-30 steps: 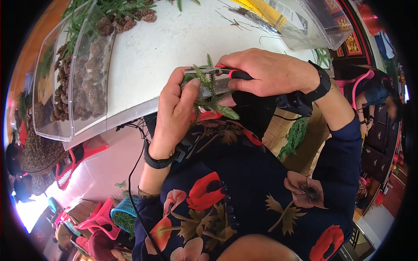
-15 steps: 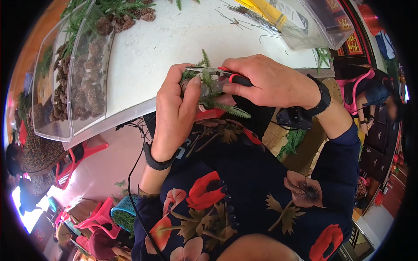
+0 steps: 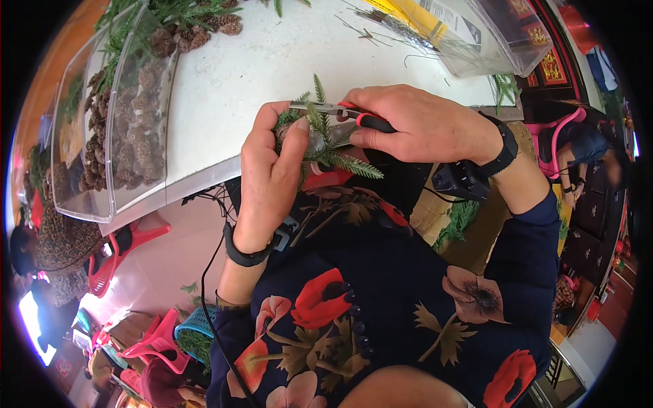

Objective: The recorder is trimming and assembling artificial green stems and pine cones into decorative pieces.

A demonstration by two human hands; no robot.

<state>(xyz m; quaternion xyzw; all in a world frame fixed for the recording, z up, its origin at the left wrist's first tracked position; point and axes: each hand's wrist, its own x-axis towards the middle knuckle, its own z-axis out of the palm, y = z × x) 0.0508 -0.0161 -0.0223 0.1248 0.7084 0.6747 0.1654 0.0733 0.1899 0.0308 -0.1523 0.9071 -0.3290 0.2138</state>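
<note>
Just above the table's near edge, my left hand (image 3: 271, 153) is closed on an artificial pine sprig (image 3: 321, 124), thumb and fingers pinching its base. Green needled tips stick out upward and toward the lower right. My right hand (image 3: 422, 126) grips red-and-black handled pliers (image 3: 371, 121). The metal jaws reach left across the sprig to the left fingertips. What the jaws bite on is too small to tell, and the stem inside my left hand is hidden.
On the left of the white table (image 3: 224, 88) stands a clear plastic bin of pine cones (image 3: 139, 122). Loose cones and greenery lie behind it. At the back right are thin wires (image 3: 401, 34) and another clear bin (image 3: 490, 47). A blue basket (image 3: 196, 330) sits lower left; other people are around.
The sprig has tilted slightly, and its lower tip has shifted a little left and up. Both hands stay nearly in place, the pliers still across the sprig.
</note>
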